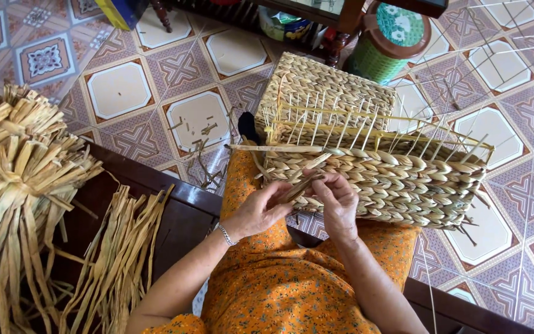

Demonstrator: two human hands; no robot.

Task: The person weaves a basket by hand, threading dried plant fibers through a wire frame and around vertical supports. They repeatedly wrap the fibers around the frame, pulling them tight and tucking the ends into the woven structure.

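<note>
Fingers (293,190) of both hands pinch one flat straw strand (304,183) at the near wall of a half-woven basket (397,182). L hand (261,209): thumb and forefinger pressed together on the strand's lower end, other fingers curled under; thin bracelet (225,235) at the wrist. R hand (336,201): fingers bent over the strand and touching the braid just beside it, pinching the upper part. Strand runs diagonally, upper end tucked into the weave near the rim. Basket lies on its side across the person's lap, resting on orange floral fabric (279,291); body is braided rope rows, w/ upright straw stakes (353,133) sticking out past the last finished row, thin loose ends fanning to the right. Left of the lap: dark wooden bench (174,216) carrying loose dried straw strips (125,247), and a big tied straw bundle (13,179) further left. Floor is patterned tile (118,89), a few straw scraps (202,151) lying on it. Beyond the basket: green cylindrical container w/ floral lid (387,43), next to dark furniture legs (335,46).
</note>
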